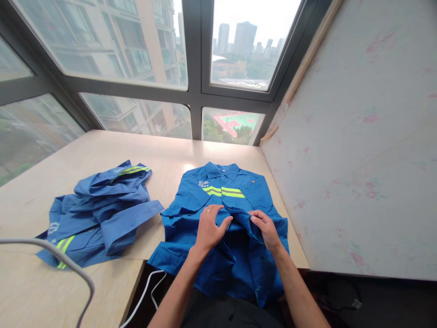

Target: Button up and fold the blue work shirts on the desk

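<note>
A blue work shirt (191, 193) with a collar, short sleeves and yellow-grey reflective stripes lies front up before me. Its lower part hangs over the near table edge towards my lap. My left hand (210, 230) rests on the middle of the shirt, thumb and fingers apart with cloth showing between them. To its right, my right hand (265, 228) pinches the edge of the shirt's front opening, and the fabric there is lifted in folds. Left of the shirt, a crumpled second blue garment (102, 214) with similar stripes lies apart from both hands.
Both garments are on a pale wooden tabletop (164, 148). Grey-framed windows (196, 68) rise behind it. A flower-patterned wall panel (341, 159) borders the right side. A thick grey cable (64, 257) arches at lower left, and a white cord (145, 291) hangs below the table edge.
</note>
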A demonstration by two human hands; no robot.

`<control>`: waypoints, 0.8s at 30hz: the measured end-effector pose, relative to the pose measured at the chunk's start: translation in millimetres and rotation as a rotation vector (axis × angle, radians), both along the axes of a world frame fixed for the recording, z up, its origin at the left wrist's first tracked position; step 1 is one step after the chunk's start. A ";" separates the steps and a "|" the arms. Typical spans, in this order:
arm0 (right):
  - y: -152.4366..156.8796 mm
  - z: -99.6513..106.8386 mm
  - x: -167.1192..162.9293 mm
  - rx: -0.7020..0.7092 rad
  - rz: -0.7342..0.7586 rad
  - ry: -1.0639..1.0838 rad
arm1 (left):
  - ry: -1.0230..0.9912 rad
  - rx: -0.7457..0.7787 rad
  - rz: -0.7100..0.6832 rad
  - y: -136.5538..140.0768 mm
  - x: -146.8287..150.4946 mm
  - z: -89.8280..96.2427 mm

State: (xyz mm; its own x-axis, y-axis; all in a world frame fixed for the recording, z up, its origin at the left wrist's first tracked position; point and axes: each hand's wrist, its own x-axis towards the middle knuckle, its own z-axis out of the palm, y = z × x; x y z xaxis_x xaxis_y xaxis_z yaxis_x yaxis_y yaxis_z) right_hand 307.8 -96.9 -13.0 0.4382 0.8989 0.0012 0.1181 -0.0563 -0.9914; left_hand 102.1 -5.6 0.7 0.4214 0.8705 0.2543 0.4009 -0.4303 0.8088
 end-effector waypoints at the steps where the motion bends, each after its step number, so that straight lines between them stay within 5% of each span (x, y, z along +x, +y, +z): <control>1: -0.3 0.0 -1.4 0.006 0.009 0.006 | 0.076 0.042 -0.024 -0.2 6.9 -0.8; 7: -1.6 -8.1 1.3 0.042 -0.056 -0.026 | 0.428 0.095 -0.182 11.6 29.5 -13.8; 14: 6.9 2.0 -18.1 0.152 -0.234 -0.462 | 0.338 0.142 -0.186 19.5 26.6 -22.6; 18: 15.8 25.2 -41.5 0.324 0.016 -0.769 | 0.252 0.141 -0.169 17.3 28.4 -20.4; 24: 31.1 20.6 -41.6 0.213 0.129 -0.920 | 0.124 0.114 -0.171 14.0 26.5 -12.2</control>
State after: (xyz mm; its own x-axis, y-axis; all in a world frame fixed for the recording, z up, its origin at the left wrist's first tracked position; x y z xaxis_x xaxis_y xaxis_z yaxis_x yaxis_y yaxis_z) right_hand 266.2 -65.8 7.7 0.0814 0.8811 0.4659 0.8498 0.1829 -0.4944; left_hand 128.6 8.4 -11.5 0.5942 0.7526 0.2837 0.4078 -0.5860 0.7002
